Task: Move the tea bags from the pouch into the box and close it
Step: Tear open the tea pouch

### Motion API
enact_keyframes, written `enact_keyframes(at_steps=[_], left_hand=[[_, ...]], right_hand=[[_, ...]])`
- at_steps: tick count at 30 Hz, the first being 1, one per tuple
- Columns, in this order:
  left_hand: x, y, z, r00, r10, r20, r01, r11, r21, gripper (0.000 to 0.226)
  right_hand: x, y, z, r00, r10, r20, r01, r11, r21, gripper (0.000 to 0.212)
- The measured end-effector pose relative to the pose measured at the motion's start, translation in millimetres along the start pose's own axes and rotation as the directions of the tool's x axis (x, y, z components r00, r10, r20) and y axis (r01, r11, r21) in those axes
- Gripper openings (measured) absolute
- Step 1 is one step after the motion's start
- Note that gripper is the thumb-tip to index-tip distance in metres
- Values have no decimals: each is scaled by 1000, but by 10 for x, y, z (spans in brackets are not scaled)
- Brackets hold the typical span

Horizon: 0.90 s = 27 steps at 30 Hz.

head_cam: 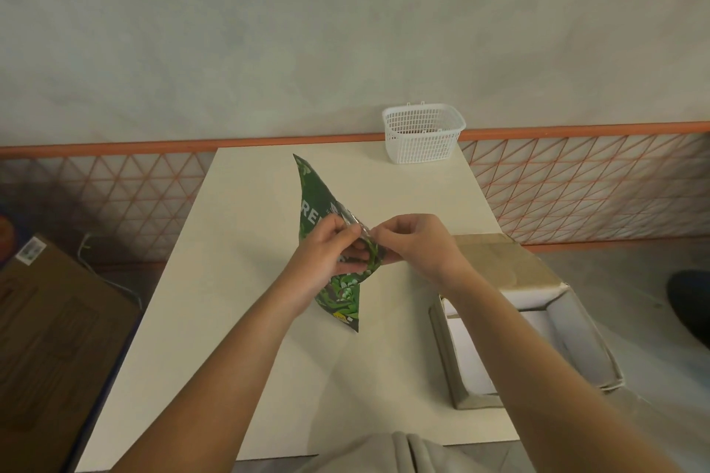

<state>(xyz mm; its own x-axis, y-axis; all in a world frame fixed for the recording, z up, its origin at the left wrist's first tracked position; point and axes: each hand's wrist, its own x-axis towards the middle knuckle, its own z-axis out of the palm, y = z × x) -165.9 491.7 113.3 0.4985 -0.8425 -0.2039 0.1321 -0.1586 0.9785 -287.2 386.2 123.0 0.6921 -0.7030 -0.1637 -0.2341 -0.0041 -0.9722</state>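
A: Head view: where is your green printed foil pouch (338,290)?

B: Above the white worktop (249,319); your left hand (326,250) and right hand (415,238) both pinch its opening. The open white-lined cardboard box (576,323) sits right.

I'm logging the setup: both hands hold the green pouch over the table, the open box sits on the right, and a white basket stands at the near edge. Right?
Not quite. In the head view the white basket stands at the far edge of the table, by the wall. The rest holds: left hand and right hand hold the green pouch; the open box sits on the right.
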Motion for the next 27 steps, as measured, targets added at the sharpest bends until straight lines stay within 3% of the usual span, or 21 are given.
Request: enact_keyframes(at_steps=[8, 15, 27], left_hand=[[-19, -57, 52, 998, 45, -38, -46, 998, -34, 17], [-27, -92, 40, 998, 57, -5, -57, 998, -25, 17], [13, -179, 4, 998, 64, 28, -62, 996, -58, 17]], right_hand=[[-32, -105, -48, 993, -19, 119, 37, 988, -150, 16], [-2, -75, -32, 996, -64, 64, 78, 966, -248, 8], [14, 10, 5, 991, -92, 92, 102, 988, -116, 21]])
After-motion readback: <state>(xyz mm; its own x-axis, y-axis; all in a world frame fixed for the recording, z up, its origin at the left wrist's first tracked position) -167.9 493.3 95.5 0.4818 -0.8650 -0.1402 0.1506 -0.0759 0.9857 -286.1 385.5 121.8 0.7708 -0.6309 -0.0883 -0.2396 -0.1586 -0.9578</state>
